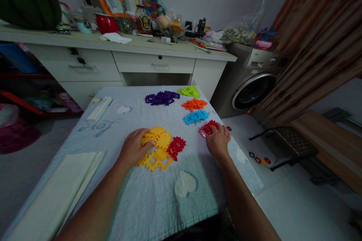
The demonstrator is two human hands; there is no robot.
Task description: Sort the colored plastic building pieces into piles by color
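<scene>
My left hand (135, 147) lies against the left side of a heap of yellow interlocking plastic pieces (158, 141), its thumb stretched over them and apart from the other fingers. Touching the right side of that heap are red pieces (177, 147) of the same toothed kind. Near the table's right edge, my right hand (219, 140) curls its fingers over a small pile of red interlocking pieces (207, 128); its fingertips are partly hidden. Beyond it, along the right side, are blue pieces (195, 117), orange pieces (194, 104) and lime-green pieces (189, 91). A purple pile (162, 98) lies at the far side.
A cloth covers the table (158, 203). A white box-like bar (99, 109) and folded pale sheet (56, 199) lie at left. Behind stands a cluttered counter (135, 47), with a washing machine (246, 83) at right. Several coloured pieces (258, 160) lie on the floor near a chair (285, 143).
</scene>
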